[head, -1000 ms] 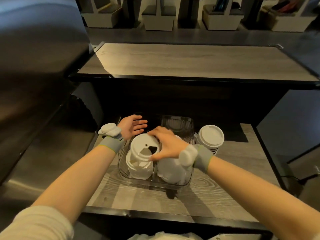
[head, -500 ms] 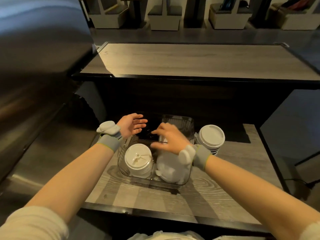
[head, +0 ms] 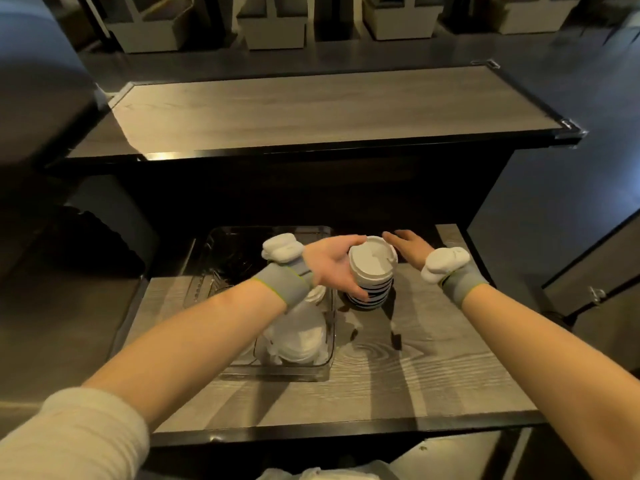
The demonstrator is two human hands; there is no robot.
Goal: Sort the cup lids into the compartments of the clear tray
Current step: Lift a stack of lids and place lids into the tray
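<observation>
Btwn hands sits lid stack [head: 372, 266]: left hand [head: 329, 268] curled round it, right hand [head: 410, 249] open-fingered just beside.

Wood-grain lower shelf [head: 415, 375] across bottom half, black trim on front edge. Higher wood-grain countertop [head: 311, 109] above centre, shiny metal corner bracket [head: 569, 128] at its right end. Row of beige boxy seats [head: 273, 32] along top edge. Steel-ish surface [head: 52, 323] lower left. Tiny metal latch [head: 594, 293] on dark cabinet, right edge, kinda blurry.
</observation>
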